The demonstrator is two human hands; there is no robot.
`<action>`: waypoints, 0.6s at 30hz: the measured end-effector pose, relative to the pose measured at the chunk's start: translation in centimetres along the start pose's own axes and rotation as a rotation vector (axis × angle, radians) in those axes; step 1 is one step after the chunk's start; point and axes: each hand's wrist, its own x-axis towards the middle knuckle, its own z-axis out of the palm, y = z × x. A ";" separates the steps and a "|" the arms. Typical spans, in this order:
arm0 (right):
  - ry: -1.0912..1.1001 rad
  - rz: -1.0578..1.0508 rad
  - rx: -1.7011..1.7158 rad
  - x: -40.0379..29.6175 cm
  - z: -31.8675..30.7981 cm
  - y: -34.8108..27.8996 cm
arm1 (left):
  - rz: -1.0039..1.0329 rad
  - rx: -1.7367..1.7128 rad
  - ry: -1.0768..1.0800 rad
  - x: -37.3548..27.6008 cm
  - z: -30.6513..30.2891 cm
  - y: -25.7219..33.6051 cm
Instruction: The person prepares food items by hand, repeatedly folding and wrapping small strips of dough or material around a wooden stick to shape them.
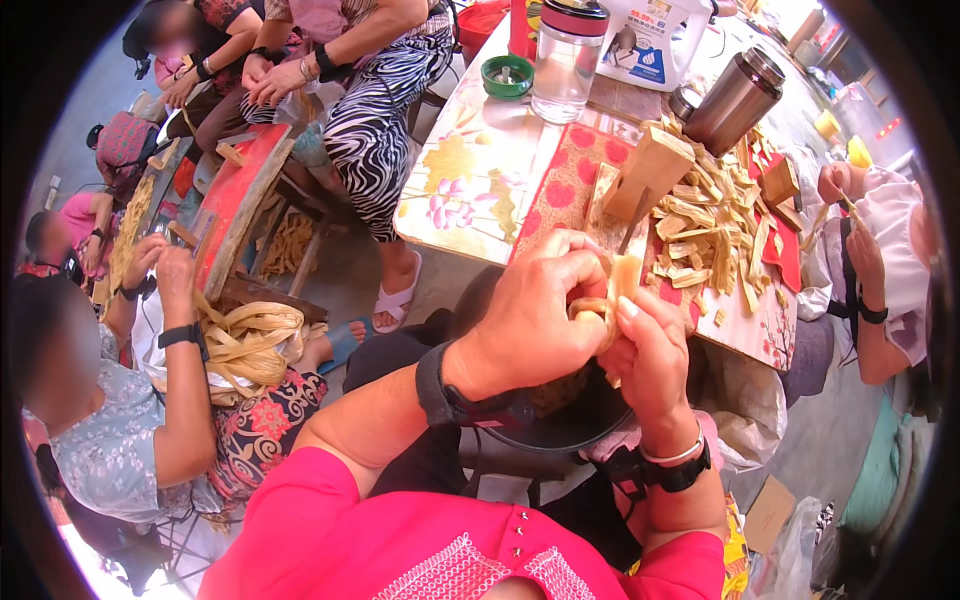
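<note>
A pale tan, flat fibrous strip (624, 277) is held between my two hands, above the near edge of the table. My left hand (517, 322) has its fingers curled around a folded part of it. My right hand (651, 349) pinches the strip with the thumb on its face; the lower end is partly hidden by the fingers. Just beyond my hands, a wooden block (649, 176) stands on a wooden base (604, 206), with a thin dark blade-like edge beneath it. To its right lies a heap of short cut strips (709, 225). Below my hands is a dark basin (585, 424).
On the table (457, 202) stand a clear bottle (570, 67), a green lid (508, 77), a white jug (652, 45) and a metal flask (735, 101). Co-workers sit at left and right. A second bench (244, 195) and a bundle of long strips (251, 345) are left.
</note>
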 end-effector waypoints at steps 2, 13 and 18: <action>-0.058 0.211 0.271 0.3 0.2 -0.7 | 0.224 0.031 0.150 0.0 0.6 -0.2; -0.105 0.090 -0.374 -0.4 -0.7 -1.6 | -0.111 0.054 -0.128 -0.7 -1.3 0.1; -0.328 0.158 0.338 0.2 -2.5 1.0 | 0.041 0.102 0.087 -0.4 -0.6 -0.4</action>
